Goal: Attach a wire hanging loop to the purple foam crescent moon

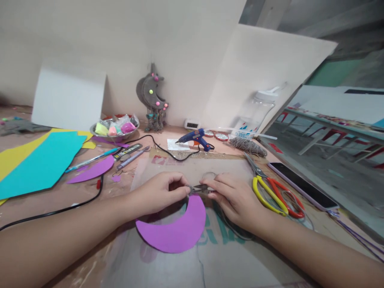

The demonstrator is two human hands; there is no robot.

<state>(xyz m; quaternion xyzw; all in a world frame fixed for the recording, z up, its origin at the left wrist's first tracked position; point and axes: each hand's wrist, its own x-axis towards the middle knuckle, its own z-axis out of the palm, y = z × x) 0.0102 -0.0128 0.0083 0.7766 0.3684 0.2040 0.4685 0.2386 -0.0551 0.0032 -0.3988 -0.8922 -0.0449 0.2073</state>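
Note:
My left hand (160, 194) and my right hand (232, 198) meet at the middle of the table, both with fingers pinched together. Between their fingertips is a small dark metal tool (198, 188), like thread snips; my right hand grips it. What my left fingertips pinch is too small to make out. Just below the hands lies a purple crescent of foam sheet (177, 228) on a plastic-covered cardboard mat (180, 164).
Yellow-handled (265, 194) and red-handled scissors (285, 196) lie right of my right hand, with a phone (303, 186) beyond. A blue glue gun (195, 139), its black cord (90, 198), a twine bundle (248, 146), a bowl of coloured bits (115, 129) and teal and yellow sheets (39, 160) fill the rest.

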